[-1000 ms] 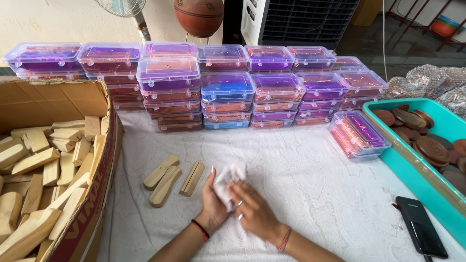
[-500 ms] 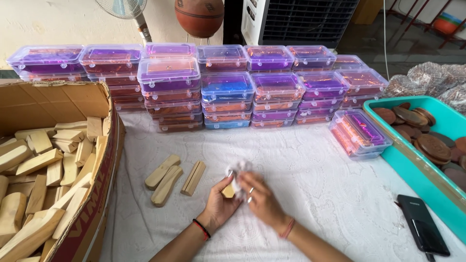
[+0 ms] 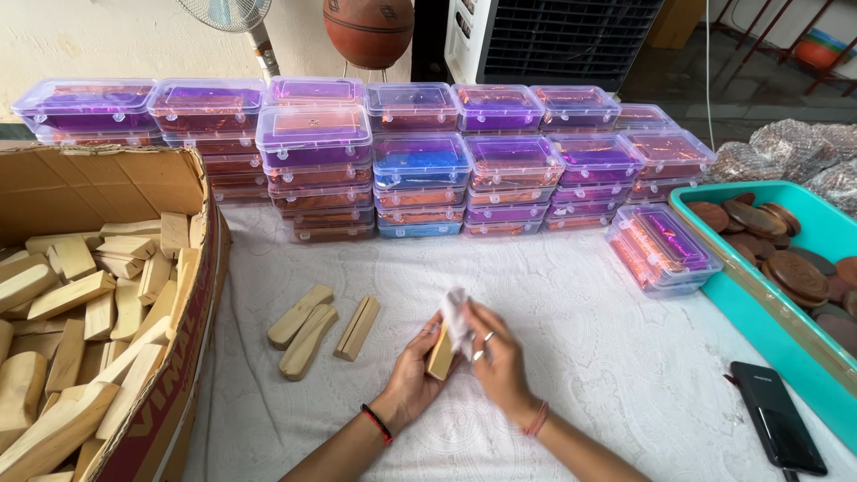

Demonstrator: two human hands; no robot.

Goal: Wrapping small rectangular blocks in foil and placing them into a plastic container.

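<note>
My left hand (image 3: 412,375) grips a small pale wooden block (image 3: 440,357) upright over the white tablecloth (image 3: 580,339). A white cloth (image 3: 458,321) is pinched in my right hand (image 3: 500,361) and pressed against the top of the block. Three more wooden blocks (image 3: 321,326) lie side by side on the cloth just left of my hands.
A cardboard box (image 3: 178,295) full of wooden blocks stands at the left. Stacks of clear plastic cases (image 3: 420,161) with purple, orange and blue contents line the back. A teal tray (image 3: 759,295) with brown round discs is at the right, a black phone (image 3: 775,428) in front of it.
My hands have turned the block from lying under the cloth to standing upright. The white cloth has moved from covering the block to bunched at its top.
</note>
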